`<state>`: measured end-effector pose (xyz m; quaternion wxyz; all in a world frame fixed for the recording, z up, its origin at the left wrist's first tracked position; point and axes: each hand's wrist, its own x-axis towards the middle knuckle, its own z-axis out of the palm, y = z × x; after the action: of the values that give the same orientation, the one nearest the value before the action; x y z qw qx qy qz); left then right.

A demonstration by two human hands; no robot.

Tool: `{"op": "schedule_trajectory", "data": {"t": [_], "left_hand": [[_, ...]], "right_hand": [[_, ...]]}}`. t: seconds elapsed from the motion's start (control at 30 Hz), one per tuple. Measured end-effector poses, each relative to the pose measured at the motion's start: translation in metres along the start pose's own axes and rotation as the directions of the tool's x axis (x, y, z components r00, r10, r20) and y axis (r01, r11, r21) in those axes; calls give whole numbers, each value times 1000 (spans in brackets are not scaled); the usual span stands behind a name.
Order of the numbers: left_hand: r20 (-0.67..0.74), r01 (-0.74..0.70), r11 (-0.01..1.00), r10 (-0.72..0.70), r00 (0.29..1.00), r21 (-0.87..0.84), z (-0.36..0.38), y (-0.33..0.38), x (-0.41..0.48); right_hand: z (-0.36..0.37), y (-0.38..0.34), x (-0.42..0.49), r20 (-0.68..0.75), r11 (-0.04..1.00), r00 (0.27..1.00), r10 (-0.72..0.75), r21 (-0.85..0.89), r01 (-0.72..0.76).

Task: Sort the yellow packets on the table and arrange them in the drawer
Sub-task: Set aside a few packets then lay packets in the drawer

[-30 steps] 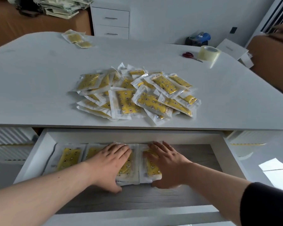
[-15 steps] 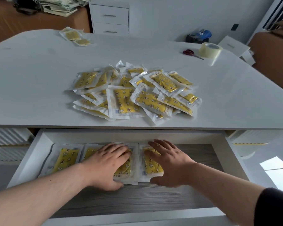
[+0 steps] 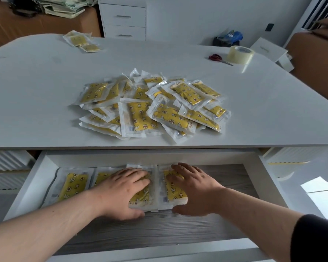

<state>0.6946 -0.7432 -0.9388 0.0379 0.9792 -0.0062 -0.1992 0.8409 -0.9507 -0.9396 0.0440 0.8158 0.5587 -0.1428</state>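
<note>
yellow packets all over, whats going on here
A person is filling the open drawer. The left hand and right hand lie flat on two neighbouring stacks of yellow packets in a row along its back, seemingly squaring them up. A large loose pile on the table is not yet sorted.

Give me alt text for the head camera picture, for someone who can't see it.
A person's left hand and right hand rest flat on yellow packets lined up at the back of an open white drawer. On the white table above lies a loose pile of more packets, with scissors and a roll of tape farther back.
</note>
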Motion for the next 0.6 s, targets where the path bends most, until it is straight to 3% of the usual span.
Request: {"op": "schedule_trajectory", "data": {"t": [0.13, 0.6], "left_hand": [[-81, 44, 998, -47, 996, -32, 2, -6, 0], [-31, 35, 999, -35, 999, 4, 4, -5, 0]], "right_hand": [[-1, 5, -2, -12, 996, 998, 56, 63, -55], [1, 6, -6, 73, 995, 993, 91, 36, -94]]}}
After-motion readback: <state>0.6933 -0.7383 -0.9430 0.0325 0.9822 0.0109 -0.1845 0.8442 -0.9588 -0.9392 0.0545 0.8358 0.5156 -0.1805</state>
